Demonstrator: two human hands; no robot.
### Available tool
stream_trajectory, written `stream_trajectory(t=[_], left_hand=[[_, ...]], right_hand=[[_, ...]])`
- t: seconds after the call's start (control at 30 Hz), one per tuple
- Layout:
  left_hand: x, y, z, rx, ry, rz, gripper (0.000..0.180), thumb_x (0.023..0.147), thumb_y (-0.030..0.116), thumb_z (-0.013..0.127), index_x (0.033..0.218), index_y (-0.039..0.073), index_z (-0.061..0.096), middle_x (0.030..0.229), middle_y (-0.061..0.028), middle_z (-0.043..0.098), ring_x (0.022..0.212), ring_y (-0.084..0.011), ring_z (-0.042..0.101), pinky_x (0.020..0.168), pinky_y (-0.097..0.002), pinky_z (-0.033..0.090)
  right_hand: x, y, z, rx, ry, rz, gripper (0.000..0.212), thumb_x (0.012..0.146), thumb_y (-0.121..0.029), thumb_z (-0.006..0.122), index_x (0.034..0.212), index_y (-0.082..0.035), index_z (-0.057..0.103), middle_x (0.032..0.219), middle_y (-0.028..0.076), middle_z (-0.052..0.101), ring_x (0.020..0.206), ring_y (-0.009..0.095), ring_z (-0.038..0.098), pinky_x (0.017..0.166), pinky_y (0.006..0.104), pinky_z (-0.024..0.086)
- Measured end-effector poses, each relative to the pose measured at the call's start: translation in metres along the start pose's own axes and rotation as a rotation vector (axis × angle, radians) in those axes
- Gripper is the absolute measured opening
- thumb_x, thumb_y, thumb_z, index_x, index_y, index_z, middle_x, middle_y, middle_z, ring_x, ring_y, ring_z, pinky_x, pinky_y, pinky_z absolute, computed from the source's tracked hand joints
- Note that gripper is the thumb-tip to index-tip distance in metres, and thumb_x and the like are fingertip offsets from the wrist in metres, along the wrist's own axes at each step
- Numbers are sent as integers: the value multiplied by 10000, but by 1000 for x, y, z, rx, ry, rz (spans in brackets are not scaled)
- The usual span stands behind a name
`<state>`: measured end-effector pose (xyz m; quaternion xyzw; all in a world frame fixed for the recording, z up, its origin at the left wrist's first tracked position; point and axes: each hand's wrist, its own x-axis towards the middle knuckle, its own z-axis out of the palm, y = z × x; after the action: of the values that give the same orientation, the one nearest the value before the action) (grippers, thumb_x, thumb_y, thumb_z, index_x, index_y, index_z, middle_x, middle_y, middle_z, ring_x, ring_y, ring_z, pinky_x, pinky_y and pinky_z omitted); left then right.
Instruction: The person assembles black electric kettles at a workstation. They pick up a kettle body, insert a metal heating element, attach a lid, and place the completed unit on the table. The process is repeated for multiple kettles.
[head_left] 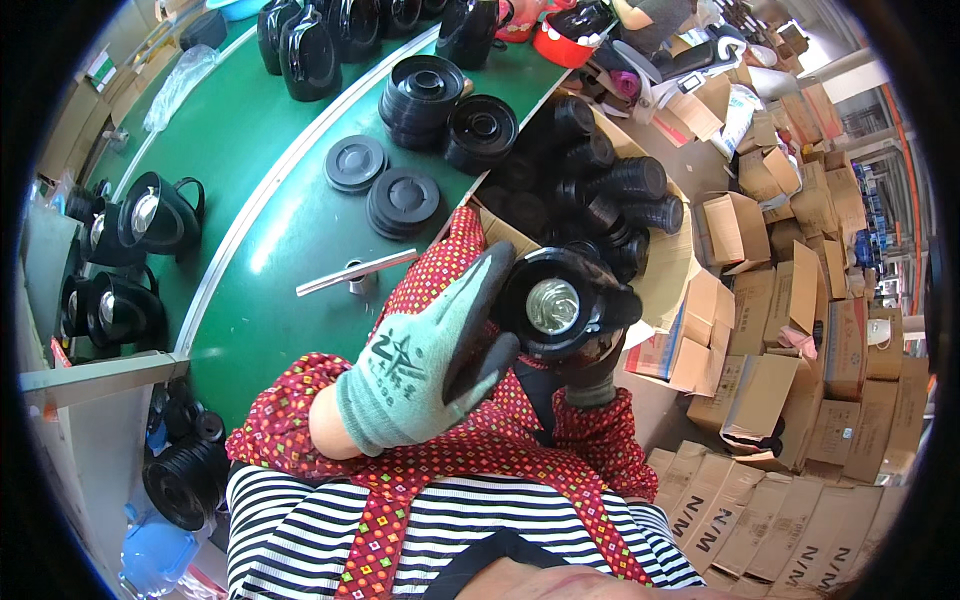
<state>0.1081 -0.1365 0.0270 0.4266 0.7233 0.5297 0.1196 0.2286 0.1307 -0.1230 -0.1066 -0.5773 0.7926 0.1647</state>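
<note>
A black vacuum jug body (512,312) is held in front of my chest, its round opening facing up and a shiny silver glass liner (552,305) visible inside. My left hand (430,350), in a light green glove with a black palm, grips its left side, fingers above and thumb below. On the right side my right hand (600,350), also gloved, is wrapped round the jug; its fingers are partly hidden by the dark body. Just past the jug, an open cardboard box (665,270) is filled with stacked black round parts (630,180).
Stacks of black rings (420,95) and flat discs (403,200) stand on the green table (270,300), near a metal bar (357,272). Black jugs (310,60) line its far side, with others (150,215) at left. Cardboard boxes (770,300) crowd the right.
</note>
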Motion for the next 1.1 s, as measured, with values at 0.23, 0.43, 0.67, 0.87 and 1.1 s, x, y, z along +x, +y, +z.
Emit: stream_trajectory(t=[0.23, 0.43, 0.67, 0.87, 1.1], left_hand=[[14, -20, -4, 240, 3, 30, 651, 795, 180, 866, 1399, 58, 656, 1019, -148, 727, 876, -339, 714, 771, -406, 567], [8, -31, 6, 297, -9, 60, 567, 789, 207, 864, 1316, 70, 703, 996, -124, 715, 792, -331, 725, 684, -407, 569], [10, -47, 5, 235, -29, 103, 758, 760, 227, 894, 1442, 44, 618, 1304, -202, 642, 1146, -364, 678, 976, -431, 524], [-10, -83, 33, -489, 157, -32, 1288, 678, 182, 992, 1668, -21, 193, 1608, -219, 423, 1424, -323, 521, 1152, -445, 474], [-33, -116, 34, -1315, 241, -643, 556, 1078, 403, 566, 1505, 48, 534, 1444, -140, 635, 1299, -275, 628, 1124, -431, 496]], right_hand=[[-14, 14, -12, 315, -51, 199, 610, 1105, -458, 481, 1537, -27, 469, 1457, 219, 603, 1316, 353, 635, 1128, 497, 544], [-25, 10, -13, 618, -87, 328, 749, 1116, -605, 275, 1640, -72, 316, 1578, 221, 486, 1425, 376, 538, 1184, 519, 487], [-24, 14, -49, 51, -184, 143, 695, 1132, -548, 247, 1592, -59, 431, 1572, 193, 514, 1392, 326, 565, 1152, 505, 513], [-15, -43, 5, 5, 5, 186, 637, 1124, -409, 486, 1611, -16, 364, 1571, 173, 503, 1364, 298, 582, 1147, 438, 493], [3, -111, 40, -810, -418, -585, 1046, 827, -620, 805, 1632, -87, 402, 1657, 301, 313, 1514, 529, 320, 1235, 601, 280]])
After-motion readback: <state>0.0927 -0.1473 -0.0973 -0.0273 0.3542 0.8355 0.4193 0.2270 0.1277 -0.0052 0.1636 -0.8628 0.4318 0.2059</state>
